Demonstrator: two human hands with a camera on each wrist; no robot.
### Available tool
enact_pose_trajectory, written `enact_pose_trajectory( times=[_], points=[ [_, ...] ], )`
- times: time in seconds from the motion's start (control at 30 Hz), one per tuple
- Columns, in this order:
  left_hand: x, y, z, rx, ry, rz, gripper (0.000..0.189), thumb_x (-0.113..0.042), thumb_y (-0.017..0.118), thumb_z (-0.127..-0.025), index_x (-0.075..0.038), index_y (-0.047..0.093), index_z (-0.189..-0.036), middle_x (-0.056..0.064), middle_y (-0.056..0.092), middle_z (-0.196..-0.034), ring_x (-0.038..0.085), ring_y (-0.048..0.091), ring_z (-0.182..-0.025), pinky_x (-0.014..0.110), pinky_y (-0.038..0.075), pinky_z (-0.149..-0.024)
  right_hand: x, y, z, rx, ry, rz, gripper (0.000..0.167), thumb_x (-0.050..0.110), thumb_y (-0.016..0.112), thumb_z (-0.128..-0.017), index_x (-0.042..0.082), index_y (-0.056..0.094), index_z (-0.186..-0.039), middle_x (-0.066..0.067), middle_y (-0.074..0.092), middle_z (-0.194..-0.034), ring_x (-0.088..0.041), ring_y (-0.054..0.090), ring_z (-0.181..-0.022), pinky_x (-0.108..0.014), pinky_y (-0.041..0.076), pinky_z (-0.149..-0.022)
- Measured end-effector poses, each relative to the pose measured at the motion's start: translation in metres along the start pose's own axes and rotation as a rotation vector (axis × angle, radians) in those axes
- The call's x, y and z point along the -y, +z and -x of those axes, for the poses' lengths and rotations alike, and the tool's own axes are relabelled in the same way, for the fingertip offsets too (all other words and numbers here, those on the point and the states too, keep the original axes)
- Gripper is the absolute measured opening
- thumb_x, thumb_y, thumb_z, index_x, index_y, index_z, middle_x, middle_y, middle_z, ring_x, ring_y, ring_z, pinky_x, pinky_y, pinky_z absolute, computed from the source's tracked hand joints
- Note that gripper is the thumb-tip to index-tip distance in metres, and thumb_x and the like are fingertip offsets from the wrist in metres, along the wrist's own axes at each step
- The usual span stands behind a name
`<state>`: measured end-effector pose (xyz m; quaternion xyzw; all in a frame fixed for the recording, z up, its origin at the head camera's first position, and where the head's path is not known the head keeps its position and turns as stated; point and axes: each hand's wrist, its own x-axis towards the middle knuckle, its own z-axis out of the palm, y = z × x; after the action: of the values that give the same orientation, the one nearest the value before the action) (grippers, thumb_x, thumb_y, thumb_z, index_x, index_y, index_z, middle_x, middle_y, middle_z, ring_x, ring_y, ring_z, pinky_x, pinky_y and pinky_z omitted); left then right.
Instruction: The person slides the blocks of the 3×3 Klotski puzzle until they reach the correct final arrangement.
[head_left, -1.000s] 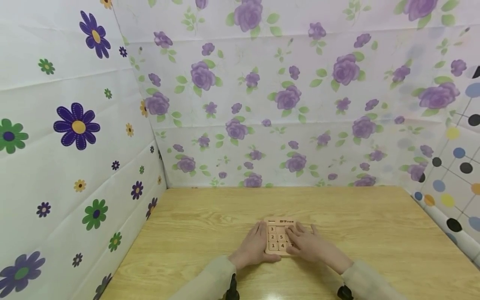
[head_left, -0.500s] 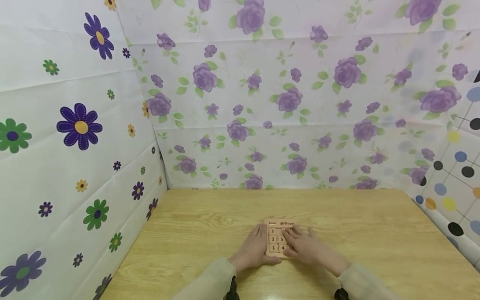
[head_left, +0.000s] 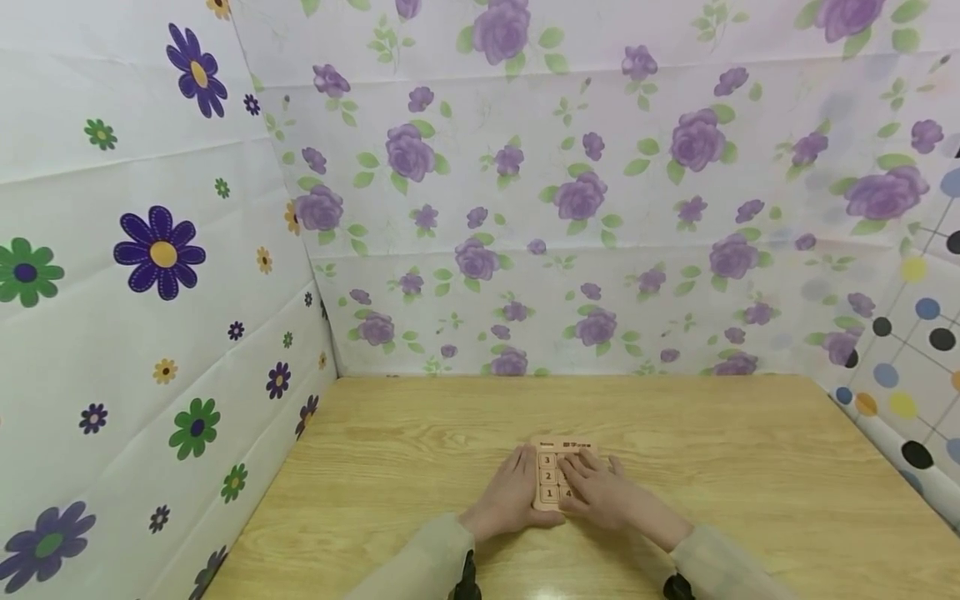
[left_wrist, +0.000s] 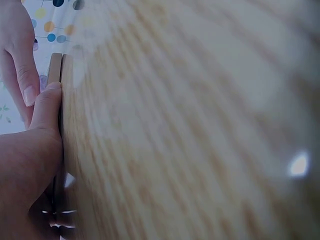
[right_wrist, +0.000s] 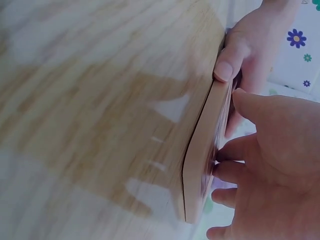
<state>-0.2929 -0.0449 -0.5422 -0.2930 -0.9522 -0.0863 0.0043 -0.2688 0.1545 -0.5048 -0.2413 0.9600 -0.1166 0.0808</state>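
A light wooden sliding number puzzle [head_left: 549,510] lies flat on the table, its tiles 3, 2 and 1 visible down the left column. My left hand [head_left: 508,497] holds the board at its left side, fingers along that edge and thumb [left_wrist: 46,102] against the near edge. Over the right part of the board is my right hand [head_left: 602,493], its fingertips on the tiles in the middle columns. In the right wrist view its fingers [right_wrist: 230,171] reach down to the board's face, beside the wooden side edge [right_wrist: 200,150]. The right-hand tiles are hidden under this hand.
The wood-grain table [head_left: 420,425] spreads around the board on all sides. Flower-printed cloth [head_left: 480,192] hangs behind it, more flowered cloth [head_left: 150,333] on the left, and dotted cloth [head_left: 911,358] on the right. Light reflects off the shiny tabletop.
My right hand has slid a little left across the board, and its fingers now cover the tile 5 and the top-middle gap seen before. The left hand stays in place.
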Motion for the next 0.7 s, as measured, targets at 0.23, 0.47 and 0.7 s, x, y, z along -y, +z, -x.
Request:
enact_pose_trajectory(
  times=[0.23, 0.47, 0.7],
  points=[
    [0.0008, -0.0001, -0.0005, -0.02, 0.014, -0.013, 0.117, -0.074, 0.057, -0.079, 0.011, 0.018, -0.149, 0.028, 0.025, -0.155, 0.037, 0.026, -0.145, 0.041, 0.026, -0.12, 0.0017, -0.0006, -0.0012, 0.009, 0.0, -0.005, 0.071, 0.052, 0.044, -0.098, 0.006, 0.03, -0.151, -0.017, 0.028, -0.157, -0.039, 0.017, -0.148, -0.072, 0.011, -0.113],
    [0.0001, -0.0005, -0.0008, -0.011, 0.007, -0.003, 0.118, -0.074, 0.058, -0.079, 0.011, 0.018, -0.149, 0.028, 0.024, -0.155, 0.037, 0.026, -0.145, 0.042, 0.026, -0.12, 0.0042, -0.0033, 0.002, -0.002, 0.005, -0.016, 0.071, 0.052, 0.045, -0.098, 0.007, 0.032, -0.151, -0.016, 0.031, -0.156, -0.038, 0.018, -0.148, -0.071, 0.013, -0.112],
    [-0.0003, -0.0005, -0.0012, -0.01, 0.007, 0.001, 0.117, -0.073, 0.059, -0.079, 0.011, 0.018, -0.149, 0.029, 0.025, -0.155, 0.037, 0.026, -0.145, 0.042, 0.026, -0.12, 0.0054, -0.0062, 0.0046, -0.004, -0.011, -0.025, 0.071, 0.051, 0.047, -0.097, 0.005, 0.033, -0.15, -0.017, 0.032, -0.156, -0.038, 0.019, -0.148, -0.072, 0.015, -0.112]
  ],
)
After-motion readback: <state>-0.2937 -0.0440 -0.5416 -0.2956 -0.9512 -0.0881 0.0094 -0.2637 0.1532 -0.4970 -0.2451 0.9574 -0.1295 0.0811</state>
